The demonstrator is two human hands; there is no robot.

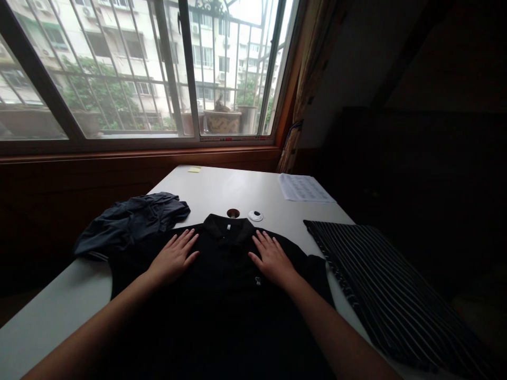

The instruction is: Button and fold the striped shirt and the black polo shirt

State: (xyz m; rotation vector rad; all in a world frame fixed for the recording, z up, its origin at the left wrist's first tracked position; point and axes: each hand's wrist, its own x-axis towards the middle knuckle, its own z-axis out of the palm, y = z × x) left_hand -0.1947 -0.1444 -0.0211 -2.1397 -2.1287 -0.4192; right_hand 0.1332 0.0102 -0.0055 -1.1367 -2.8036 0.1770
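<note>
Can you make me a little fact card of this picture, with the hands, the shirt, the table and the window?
Left hand: open, palm down on the shirt
Right hand: open, palm down on the shirt, near a small white logo
Shirt: black, spread out, collar towards the window
Table: white
On the left: crumpled dark cloth
On the right: striped cloth; papers farther back
Window: bars and buildings outside
</note>
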